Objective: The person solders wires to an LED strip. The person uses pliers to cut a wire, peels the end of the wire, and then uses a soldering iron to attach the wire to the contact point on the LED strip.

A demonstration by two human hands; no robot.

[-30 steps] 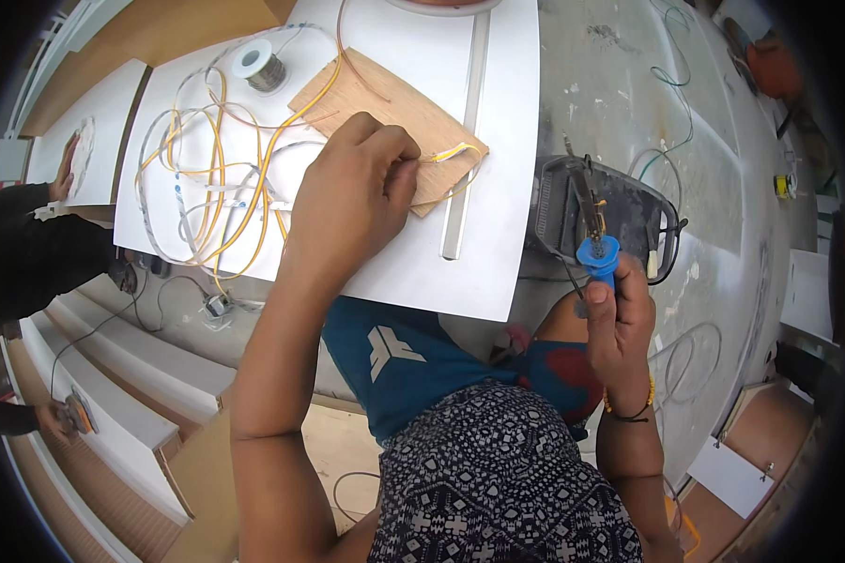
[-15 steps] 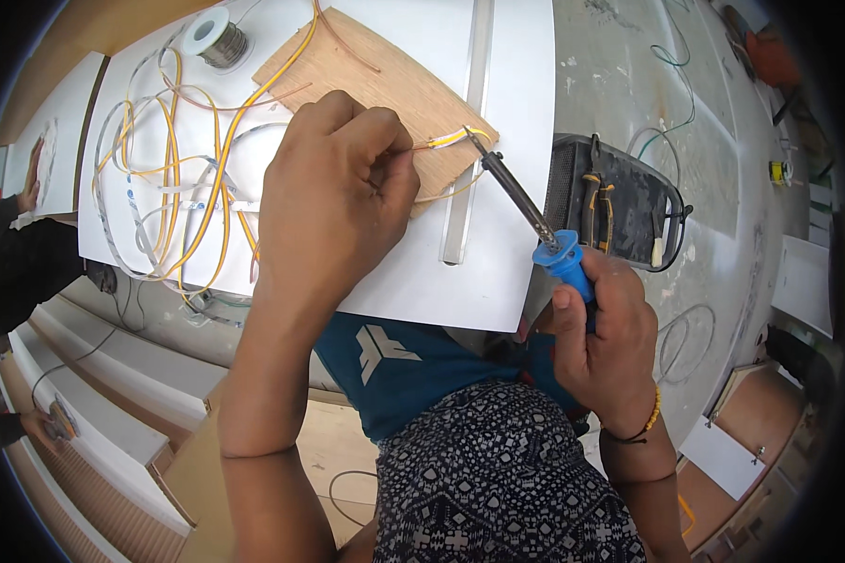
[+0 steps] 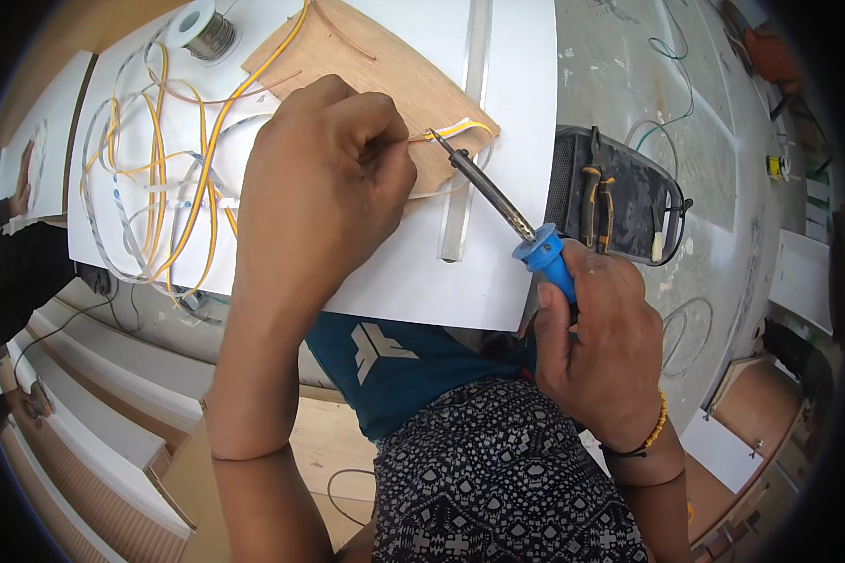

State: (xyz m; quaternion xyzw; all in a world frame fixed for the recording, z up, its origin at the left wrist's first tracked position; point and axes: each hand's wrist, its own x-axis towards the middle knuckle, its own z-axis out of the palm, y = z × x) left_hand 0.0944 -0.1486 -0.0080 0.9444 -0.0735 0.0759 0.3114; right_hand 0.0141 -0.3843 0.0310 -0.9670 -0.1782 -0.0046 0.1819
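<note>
The blue-handled soldering iron (image 3: 521, 235) lay gripped in the right hand (image 3: 601, 347), its tip touching the yellow flexible strip (image 3: 455, 129) on the thin plywood board (image 3: 376, 70). The left hand (image 3: 324, 178) pinched the strip, fingers closed. A solder spool (image 3: 208, 30) sat far left; a black tool pouch (image 3: 620, 197) right.

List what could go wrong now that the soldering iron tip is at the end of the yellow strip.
1. The left hand pinches the yellow strip right beside the soldering iron tip, so a slip could burn the fingers.
2. The tip sits over the plywood piece, which may scorch if it rests there.
3. Loose coils of strip and wire lie under the left forearm and could snag and tug the joint.
</note>
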